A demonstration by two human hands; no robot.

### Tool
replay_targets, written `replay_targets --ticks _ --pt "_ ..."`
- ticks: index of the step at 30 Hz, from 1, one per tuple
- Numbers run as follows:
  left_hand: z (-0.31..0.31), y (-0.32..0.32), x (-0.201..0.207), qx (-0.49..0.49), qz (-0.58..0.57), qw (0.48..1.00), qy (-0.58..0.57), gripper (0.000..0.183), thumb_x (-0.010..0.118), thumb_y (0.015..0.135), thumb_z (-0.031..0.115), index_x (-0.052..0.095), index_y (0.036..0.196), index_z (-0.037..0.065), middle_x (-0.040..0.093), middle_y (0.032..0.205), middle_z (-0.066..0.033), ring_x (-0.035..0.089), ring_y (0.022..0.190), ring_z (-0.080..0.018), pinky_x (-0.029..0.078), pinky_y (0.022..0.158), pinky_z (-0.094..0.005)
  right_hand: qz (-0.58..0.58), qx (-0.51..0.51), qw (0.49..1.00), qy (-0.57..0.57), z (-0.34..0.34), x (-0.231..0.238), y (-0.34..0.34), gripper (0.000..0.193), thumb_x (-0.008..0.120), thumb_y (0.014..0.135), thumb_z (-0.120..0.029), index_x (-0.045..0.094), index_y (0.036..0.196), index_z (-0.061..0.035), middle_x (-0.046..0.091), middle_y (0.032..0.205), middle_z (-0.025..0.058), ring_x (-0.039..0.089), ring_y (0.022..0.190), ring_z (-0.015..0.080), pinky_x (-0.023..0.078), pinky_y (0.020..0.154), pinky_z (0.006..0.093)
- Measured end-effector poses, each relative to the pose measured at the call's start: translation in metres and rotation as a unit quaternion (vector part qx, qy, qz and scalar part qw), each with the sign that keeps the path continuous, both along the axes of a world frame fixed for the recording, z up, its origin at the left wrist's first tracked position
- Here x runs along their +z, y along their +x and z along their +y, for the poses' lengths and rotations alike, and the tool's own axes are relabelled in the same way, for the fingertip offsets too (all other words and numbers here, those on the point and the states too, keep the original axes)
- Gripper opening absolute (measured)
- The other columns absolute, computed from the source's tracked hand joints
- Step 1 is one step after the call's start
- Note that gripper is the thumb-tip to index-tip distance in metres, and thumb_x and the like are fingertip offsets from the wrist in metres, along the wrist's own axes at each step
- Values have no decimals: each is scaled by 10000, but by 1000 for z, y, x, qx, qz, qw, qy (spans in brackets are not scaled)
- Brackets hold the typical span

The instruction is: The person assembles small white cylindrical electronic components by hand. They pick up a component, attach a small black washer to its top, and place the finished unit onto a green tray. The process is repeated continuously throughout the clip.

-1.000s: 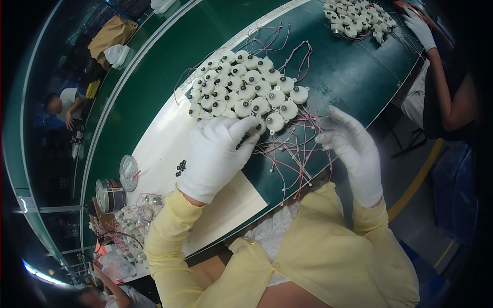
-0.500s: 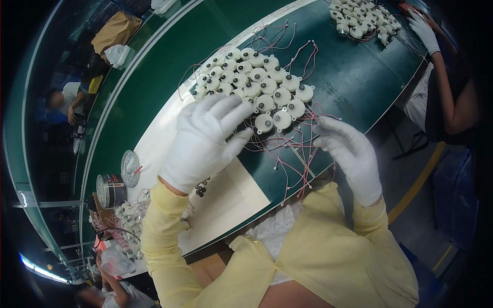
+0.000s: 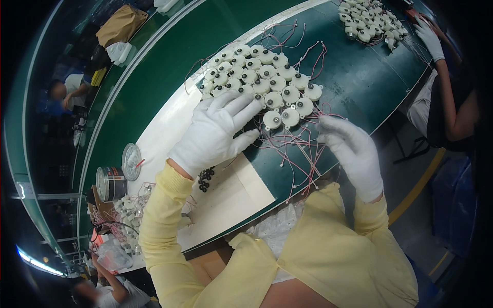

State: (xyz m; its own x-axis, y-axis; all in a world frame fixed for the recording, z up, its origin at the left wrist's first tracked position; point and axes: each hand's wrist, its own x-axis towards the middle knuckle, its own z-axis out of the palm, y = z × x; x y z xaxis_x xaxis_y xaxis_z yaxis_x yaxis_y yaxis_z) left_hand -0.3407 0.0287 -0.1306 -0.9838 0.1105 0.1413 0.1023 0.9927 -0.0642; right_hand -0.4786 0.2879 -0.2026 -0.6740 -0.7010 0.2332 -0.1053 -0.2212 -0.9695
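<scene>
My left hand, in a white glove, is open, its fingers stretched over the near left edge of a cluster of round white motors. Most of those motors carry a small black cap on top; the nearest ones show a greyish centre. My right hand, also gloved in white, is curled with thumb and fingertips close together at the cluster's right side. Whatever its fingertips may hold is too small to make out. Thin red and white wires with small connectors spread between my hands. Below my left wrist lie several small black round parts.
A white board covers part of the green table. At left are an open tin, its round lid and a heap of wired white parts. Another motor cluster lies far right, near a co-worker's gloved hand.
The whole view has shifted slightly. My left hand has moved a little forward and right, its fingers lower over the motors, uncovering more black parts. My right hand stays near the wires.
</scene>
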Motion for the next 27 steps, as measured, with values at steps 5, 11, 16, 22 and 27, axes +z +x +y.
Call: replay_targets --ticks 5,11,16,22,27 --pt "2 11 17 9 12 1000 -8 509 757 841 285 640 1295 89 665 1291 -119 600 1239 -358 504 996 -477 296 -47 952 62 -8 17 -13 171 731 877 -30 747 1047 -31 738 946 115 705 720 237 549 656 337" --pt "33 10 17 -27 -40 998 26 488 772 822 293 657 1259 112 669 1235 -80 615 1205 -298 505 956 -458 456 -31 875 158 -32 15 -9 107 768 847 -176 742 910 -94 701 839 65 688 709 299 543 635 394" --pt "32 10 13 -19 -17 1000 16 464 763 835 296 648 1249 120 655 1228 -66 604 1209 -269 497 958 -437 455 -33 877 152 -44 11 -10 108 750 865 -207 748 914 -111 692 836 71 688 716 306 542 637 402" --pt "33 23 30 -3 -48 998 32 482 780 807 262 646 1243 106 657 1231 -85 617 1196 -298 505 950 -450 412 -9 900 141 -33 24 -11 81 749 847 -147 767 912 -101 712 826 86 696 721 302 551 656 404" --pt "31 64 72 41 -32 998 -43 553 751 804 181 626 1334 88 646 1331 -141 612 1239 -373 470 1008 -488 379 -32 908 175 -21 24 -22 142 727 867 -118 745 989 -48 725 936 140 699 806 334 546 711 393"
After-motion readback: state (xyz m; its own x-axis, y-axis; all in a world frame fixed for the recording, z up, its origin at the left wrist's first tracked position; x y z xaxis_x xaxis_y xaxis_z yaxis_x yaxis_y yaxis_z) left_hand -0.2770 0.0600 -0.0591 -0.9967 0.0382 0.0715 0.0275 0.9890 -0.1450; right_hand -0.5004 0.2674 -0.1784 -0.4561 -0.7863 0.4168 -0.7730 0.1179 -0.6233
